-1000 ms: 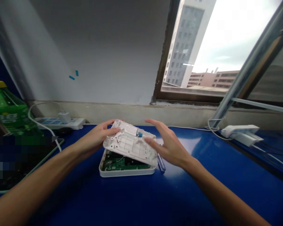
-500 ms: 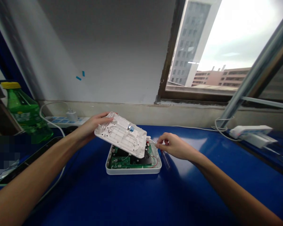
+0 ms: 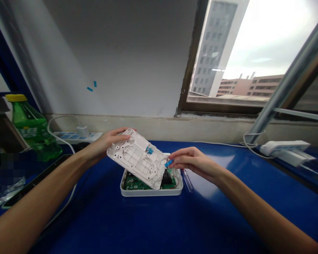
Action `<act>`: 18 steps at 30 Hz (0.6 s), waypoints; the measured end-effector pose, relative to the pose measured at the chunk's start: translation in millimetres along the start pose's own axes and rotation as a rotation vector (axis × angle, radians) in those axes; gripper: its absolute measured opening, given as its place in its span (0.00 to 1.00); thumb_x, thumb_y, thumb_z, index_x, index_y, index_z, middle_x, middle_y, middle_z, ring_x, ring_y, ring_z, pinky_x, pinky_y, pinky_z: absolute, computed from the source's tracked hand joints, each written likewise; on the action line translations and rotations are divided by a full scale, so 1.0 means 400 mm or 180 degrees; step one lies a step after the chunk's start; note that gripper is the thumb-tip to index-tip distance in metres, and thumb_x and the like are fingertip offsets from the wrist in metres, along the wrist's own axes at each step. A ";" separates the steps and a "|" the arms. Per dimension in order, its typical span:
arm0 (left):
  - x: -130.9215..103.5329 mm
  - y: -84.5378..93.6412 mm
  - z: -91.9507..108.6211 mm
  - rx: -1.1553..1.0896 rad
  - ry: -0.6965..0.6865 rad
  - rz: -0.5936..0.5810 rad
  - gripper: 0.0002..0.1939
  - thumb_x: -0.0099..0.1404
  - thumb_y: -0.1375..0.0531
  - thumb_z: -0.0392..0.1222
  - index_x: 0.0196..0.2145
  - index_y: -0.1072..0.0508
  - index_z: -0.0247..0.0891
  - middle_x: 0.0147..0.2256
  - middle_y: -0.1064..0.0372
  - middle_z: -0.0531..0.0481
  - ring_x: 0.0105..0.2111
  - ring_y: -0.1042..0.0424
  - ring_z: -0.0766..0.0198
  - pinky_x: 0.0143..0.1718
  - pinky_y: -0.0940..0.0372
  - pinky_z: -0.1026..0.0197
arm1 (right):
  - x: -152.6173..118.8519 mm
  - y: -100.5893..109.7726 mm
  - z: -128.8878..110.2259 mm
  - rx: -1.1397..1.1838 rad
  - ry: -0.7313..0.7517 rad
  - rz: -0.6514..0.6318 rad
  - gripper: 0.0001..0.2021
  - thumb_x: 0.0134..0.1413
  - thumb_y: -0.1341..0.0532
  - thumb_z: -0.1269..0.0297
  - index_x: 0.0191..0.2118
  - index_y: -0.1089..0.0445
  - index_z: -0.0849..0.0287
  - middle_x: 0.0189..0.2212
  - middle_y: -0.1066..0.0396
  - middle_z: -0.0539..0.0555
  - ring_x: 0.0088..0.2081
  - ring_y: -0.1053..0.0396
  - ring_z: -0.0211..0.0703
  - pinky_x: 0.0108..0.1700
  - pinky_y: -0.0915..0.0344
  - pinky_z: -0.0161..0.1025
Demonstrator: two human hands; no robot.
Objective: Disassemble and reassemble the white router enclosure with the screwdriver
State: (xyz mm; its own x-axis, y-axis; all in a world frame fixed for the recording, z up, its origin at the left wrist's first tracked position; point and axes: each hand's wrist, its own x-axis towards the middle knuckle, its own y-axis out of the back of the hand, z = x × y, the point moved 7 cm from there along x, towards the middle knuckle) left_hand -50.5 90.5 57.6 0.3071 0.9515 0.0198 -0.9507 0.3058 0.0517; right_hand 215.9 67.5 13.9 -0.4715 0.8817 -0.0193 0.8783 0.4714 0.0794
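Observation:
My left hand (image 3: 116, 139) grips a white plastic cover (image 3: 137, 158) by its upper left corner and holds it tilted, its ribbed inside facing me. A small blue piece (image 3: 149, 150) sits on the cover's upper part. Beneath lies a white casing (image 3: 151, 193) with a green circuit board (image 3: 134, 182) and thin wires inside, partly hidden by the cover. My right hand (image 3: 189, 158) pinches a strip of blue tape (image 3: 169, 163) at the cover's right edge, above the casing. Beside the casing's right side lies a screwdriver with a clear handle (image 3: 187, 181).
On the left stand a green bottle (image 3: 29, 127) and a power strip with a plugged-in charger (image 3: 82, 130); a dark tablet-like device (image 3: 37, 180) lies nearer. A white power strip (image 3: 284, 148) rests at right. Two blue tape pieces (image 3: 95, 84) stick to the wall.
My right hand has moved from the casing's upper right corner to the cover's edge, where blue tape now shows in its fingers. The cover has tilted further, its lower end dropping slightly.

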 end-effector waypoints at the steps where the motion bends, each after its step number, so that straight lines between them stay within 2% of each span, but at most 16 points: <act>1: -0.001 -0.001 0.002 0.0005 -0.0006 0.0007 0.28 0.61 0.31 0.46 0.58 0.26 0.41 0.46 0.21 0.42 0.38 0.20 0.57 0.34 0.27 0.63 | 0.001 -0.003 0.000 0.0007 0.0035 -0.0002 0.16 0.47 0.27 0.62 0.43 0.20 0.61 0.38 0.18 0.59 0.41 0.20 0.47 0.46 0.25 0.41; 4: -0.003 -0.002 0.007 0.0036 -0.0024 0.0012 0.28 0.61 0.32 0.46 0.58 0.27 0.41 0.46 0.21 0.41 0.38 0.20 0.56 0.33 0.27 0.63 | 0.005 0.000 -0.005 -0.0279 0.0306 0.0227 0.17 0.44 0.25 0.61 0.41 0.20 0.59 0.36 0.18 0.57 0.38 0.20 0.49 0.40 0.24 0.42; 6: -0.003 0.001 0.008 0.0050 -0.0033 0.0023 0.28 0.61 0.32 0.46 0.58 0.27 0.41 0.45 0.21 0.41 0.37 0.20 0.56 0.32 0.27 0.63 | 0.005 0.006 -0.013 -0.0554 0.0555 0.0473 0.15 0.46 0.26 0.56 0.38 0.21 0.59 0.31 0.19 0.56 0.35 0.20 0.49 0.36 0.24 0.42; 9: 0.000 0.009 0.008 0.0014 -0.0060 0.0072 0.27 0.61 0.32 0.46 0.57 0.26 0.41 0.45 0.20 0.42 0.38 0.20 0.56 0.33 0.27 0.63 | -0.008 0.005 -0.052 -0.1476 0.1264 0.0851 0.11 0.53 0.30 0.54 0.35 0.20 0.57 0.28 0.21 0.55 0.30 0.23 0.46 0.33 0.27 0.42; 12: 0.004 0.019 0.014 -0.0059 -0.0199 0.0195 0.27 0.60 0.32 0.45 0.57 0.26 0.41 0.45 0.21 0.43 0.39 0.20 0.56 0.35 0.27 0.63 | -0.034 -0.012 -0.092 -0.2383 0.1987 0.1160 0.10 0.62 0.36 0.56 0.36 0.20 0.55 0.33 0.23 0.56 0.33 0.27 0.45 0.34 0.29 0.42; 16: -0.002 0.021 0.036 -0.0141 -0.0585 0.0422 0.26 0.61 0.32 0.46 0.57 0.27 0.43 0.45 0.21 0.46 0.38 0.21 0.59 0.35 0.28 0.65 | -0.053 -0.040 -0.107 -0.3055 0.2266 0.1250 0.12 0.69 0.43 0.62 0.38 0.23 0.56 0.35 0.26 0.56 0.34 0.29 0.43 0.36 0.32 0.41; 18: -0.008 0.011 0.042 -0.0136 -0.0687 0.0417 0.26 0.61 0.32 0.47 0.57 0.27 0.43 0.44 0.22 0.47 0.36 0.22 0.60 0.35 0.28 0.65 | -0.057 -0.060 -0.108 -0.3548 0.2294 0.1238 0.13 0.70 0.45 0.64 0.38 0.23 0.58 0.35 0.27 0.57 0.35 0.30 0.43 0.37 0.33 0.41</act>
State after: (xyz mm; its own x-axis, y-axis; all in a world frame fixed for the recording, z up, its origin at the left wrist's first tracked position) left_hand -54.8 88.2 74.7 0.1791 0.9550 0.2366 -0.9825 0.1861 -0.0074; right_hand 202.1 35.3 55.6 -0.4493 0.5853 0.6749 0.5959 -0.3665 0.7145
